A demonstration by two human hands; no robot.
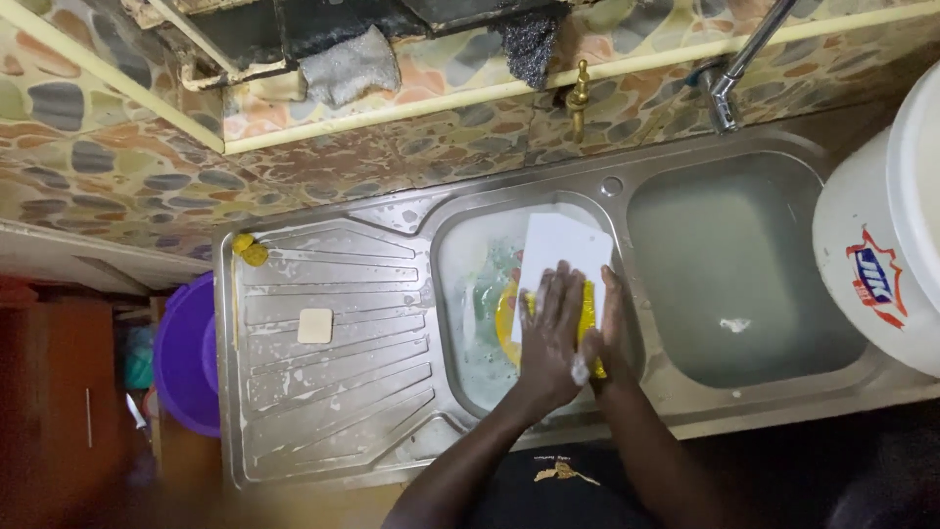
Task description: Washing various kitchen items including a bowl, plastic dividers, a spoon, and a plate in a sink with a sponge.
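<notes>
My left hand (pixel 551 333) lies flat, fingers spread wide, across a white rectangular board (pixel 560 257) that stands tilted in the left basin (pixel 460 264) of the steel sink, its top edge toward the back rim. My right hand (pixel 609 328) is closed around a yellow scrubber (pixel 590 328) pressed to the board's right edge. To do this well, I judge I should brace the board firmly and scrub in long strokes (the soapy surface looks slippery). By my count: one board, one scrubber in hand, one yellow dish (pixel 505 323) beneath in the suds, two basins, one soap bar (pixel 315 325) on the draining board, one yellow sponge (pixel 251 251) at its back left corner, one tap (pixel 729 83), one white bucket (pixel 881 235) at the right edge.
</notes>
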